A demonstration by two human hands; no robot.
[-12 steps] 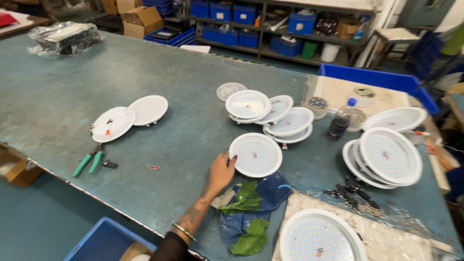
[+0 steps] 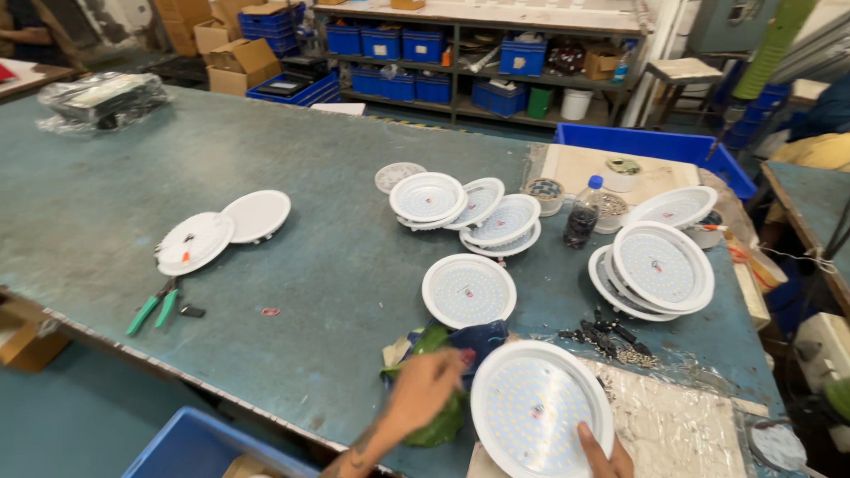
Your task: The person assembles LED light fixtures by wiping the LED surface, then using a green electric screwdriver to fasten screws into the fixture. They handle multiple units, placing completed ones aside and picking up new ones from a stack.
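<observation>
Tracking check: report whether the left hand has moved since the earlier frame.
Yes. The left hand has drawn back toward the person, off the rim of the lone light panel and onto the cloth.

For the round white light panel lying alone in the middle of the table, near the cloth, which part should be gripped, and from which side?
Grip the raised white rim of the round light panel, probably at its near edge, coming from the side of the left hand. The panel lies flat with its dotted face up, so only the rim offers a hold. The green and blue cloth sits just below it; the stacked panels lie beyond.
</observation>
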